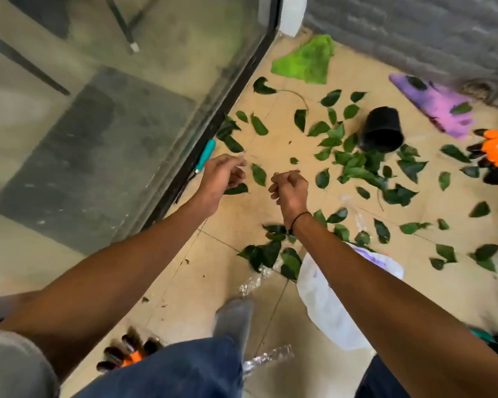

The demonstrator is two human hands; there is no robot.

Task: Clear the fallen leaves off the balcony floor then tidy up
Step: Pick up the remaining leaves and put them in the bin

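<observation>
Loose leaves all over the tiles, and nothing gathered in my hands that I can see.

The flat dark green leaves (354,165) lie scattered across the beige tiled balcony floor (227,254), thickest beside the tipped black plastic pot (383,129). My left hand (222,179) hangs loosely curled; my right hand (291,188) is curled, holding what I cannot tell. I judge them featherlight, limp and easily torn, so I'd scoop handfuls into the white plastic bag (328,305).

I see soft, even daylight with faint shadows; the glass door (144,90) shows hazy reflections, motion blur smears everything, and edges bow outward.
</observation>
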